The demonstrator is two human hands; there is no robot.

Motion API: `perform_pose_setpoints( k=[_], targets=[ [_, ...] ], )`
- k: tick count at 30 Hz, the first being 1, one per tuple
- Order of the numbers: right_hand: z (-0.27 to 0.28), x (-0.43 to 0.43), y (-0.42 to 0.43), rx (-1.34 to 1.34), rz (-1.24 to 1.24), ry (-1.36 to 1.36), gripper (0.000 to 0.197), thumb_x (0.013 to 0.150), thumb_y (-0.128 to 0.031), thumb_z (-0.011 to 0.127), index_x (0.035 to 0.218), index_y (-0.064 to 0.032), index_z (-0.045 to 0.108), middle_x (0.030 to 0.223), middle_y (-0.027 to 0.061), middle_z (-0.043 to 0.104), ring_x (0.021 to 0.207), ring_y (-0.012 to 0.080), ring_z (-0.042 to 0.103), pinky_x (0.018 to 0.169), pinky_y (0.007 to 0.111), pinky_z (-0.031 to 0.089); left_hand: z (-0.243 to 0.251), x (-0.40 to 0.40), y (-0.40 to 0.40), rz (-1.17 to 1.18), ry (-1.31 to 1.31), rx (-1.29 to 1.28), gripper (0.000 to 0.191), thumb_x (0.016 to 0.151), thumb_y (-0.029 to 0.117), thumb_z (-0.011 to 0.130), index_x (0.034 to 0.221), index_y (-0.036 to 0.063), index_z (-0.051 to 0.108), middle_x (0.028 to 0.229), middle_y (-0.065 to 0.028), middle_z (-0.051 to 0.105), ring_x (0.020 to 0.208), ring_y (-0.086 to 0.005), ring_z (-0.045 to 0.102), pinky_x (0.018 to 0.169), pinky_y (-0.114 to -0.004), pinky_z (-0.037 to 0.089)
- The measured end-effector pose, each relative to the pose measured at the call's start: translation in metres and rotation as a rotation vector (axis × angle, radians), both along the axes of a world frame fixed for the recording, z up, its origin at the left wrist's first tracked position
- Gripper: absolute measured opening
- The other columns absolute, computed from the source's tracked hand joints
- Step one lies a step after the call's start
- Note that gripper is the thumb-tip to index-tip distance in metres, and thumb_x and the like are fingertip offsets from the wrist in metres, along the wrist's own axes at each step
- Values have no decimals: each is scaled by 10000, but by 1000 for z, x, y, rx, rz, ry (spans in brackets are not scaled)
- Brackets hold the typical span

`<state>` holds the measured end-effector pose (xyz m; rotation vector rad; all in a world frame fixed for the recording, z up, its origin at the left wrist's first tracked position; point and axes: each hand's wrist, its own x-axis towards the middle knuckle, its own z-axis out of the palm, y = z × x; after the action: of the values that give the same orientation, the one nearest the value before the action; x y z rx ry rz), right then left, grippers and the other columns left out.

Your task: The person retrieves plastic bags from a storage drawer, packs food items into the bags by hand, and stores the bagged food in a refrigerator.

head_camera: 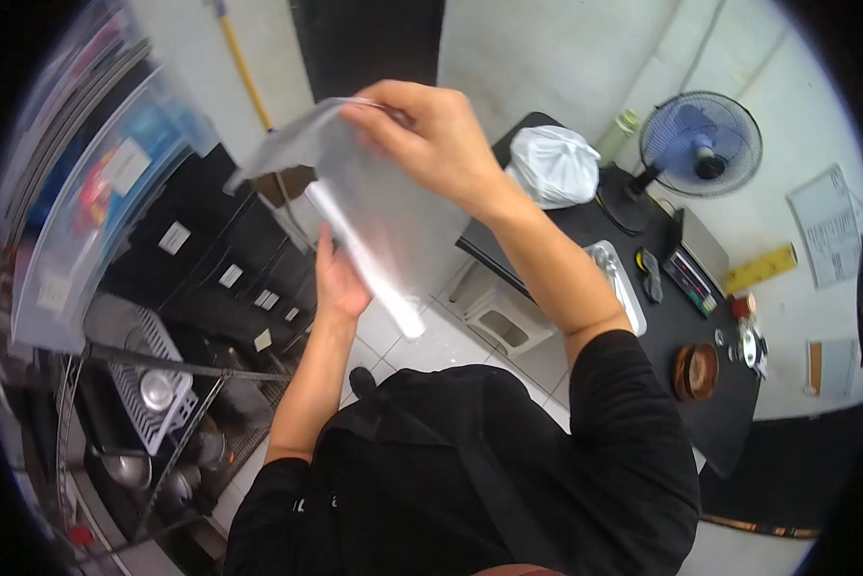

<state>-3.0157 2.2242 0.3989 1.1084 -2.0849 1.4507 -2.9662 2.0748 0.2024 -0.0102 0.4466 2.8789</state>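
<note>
A white roll of clear plastic film slants in front of me, with the floor below it. My left hand holds the roll from its left side; most of the fingers are hidden behind it. Above and to the right, my right hand pinches the edge of the translucent sheet between thumb and fingers. The sheet hangs between both hands and spreads out to the left, slightly blurred.
At right, a black table bears a white plastic bag, a fan, a digital scale, a metal tray and brown bowls. A stool stands underneath. Left are black drawers and a wire rack with a dish basket.
</note>
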Motion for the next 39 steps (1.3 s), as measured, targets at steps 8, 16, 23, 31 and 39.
perform_pose_setpoints(
  k=[8,16,23,31,39],
  targets=[
    [48,-14,35,-250,36,-4,238,933,-236,567,954,-23,670,832,100,671,731,188,621,665,315,485,-42,7,6,-89,-94,-239,751,834,618,552,1308,41,466,1214,-123,566,1099,-262,563,941,-436,471],
    [66,-51,131,-655,-29,-194,287,987,-262,440,1075,-35,592,906,78,645,769,133,596,675,269,487,-65,-10,15,-59,-127,-336,399,941,415,523,1156,79,542,1010,-67,598,927,-215,594,815,-381,501],
    [-134,-79,56,-62,-466,-94,235,970,-322,420,1003,-118,534,791,63,566,702,155,556,584,261,449,-4,-13,31,262,-180,-1202,424,991,428,411,859,56,566,614,-10,488,532,-116,477,493,-294,404],
    [-55,-85,149,-905,-404,-444,234,959,-345,439,837,-152,492,675,35,555,522,144,514,423,258,407,181,25,-26,240,294,-1731,272,985,238,446,1055,-16,512,884,-166,599,814,-248,580,761,-372,459],
    [-28,-75,228,-1021,-644,-352,303,969,-338,399,846,-103,546,751,80,587,651,201,563,565,336,447,181,55,-173,872,108,-2334,390,972,335,473,1058,-27,593,907,-183,633,869,-308,618,781,-404,462]
  ],
)
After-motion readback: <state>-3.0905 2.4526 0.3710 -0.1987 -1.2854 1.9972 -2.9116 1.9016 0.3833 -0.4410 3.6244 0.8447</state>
